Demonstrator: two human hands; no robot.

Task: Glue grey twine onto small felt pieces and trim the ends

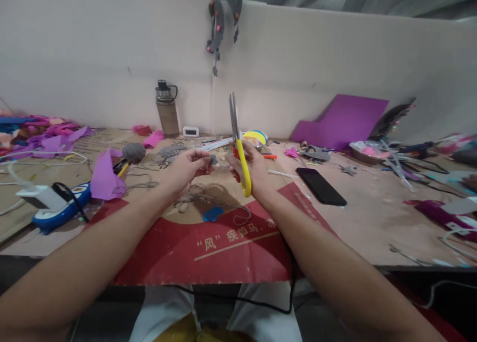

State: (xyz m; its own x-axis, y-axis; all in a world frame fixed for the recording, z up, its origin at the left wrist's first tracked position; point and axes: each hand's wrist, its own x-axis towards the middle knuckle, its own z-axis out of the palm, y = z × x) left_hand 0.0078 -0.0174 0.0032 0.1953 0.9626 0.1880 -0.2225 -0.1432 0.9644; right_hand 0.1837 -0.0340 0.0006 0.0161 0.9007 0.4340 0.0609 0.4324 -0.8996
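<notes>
My left hand pinches a small grey felt piece between thumb and fingertips, above the middle of the table. Facing it, my right hand grips a pair of scissors with yellow and red handles. The blades point upward and look nearly closed, apart from the grey piece. Loose grey yarn lies tangled below both hands. A blue felt scrap rests beside the yarn, on a red printed cardboard sheet.
A phone lies to the right. On the left are a yarn ball, purple felt and a blue power strip. A bottle and small clock stand before the white partition. A grey felt crescent hangs there.
</notes>
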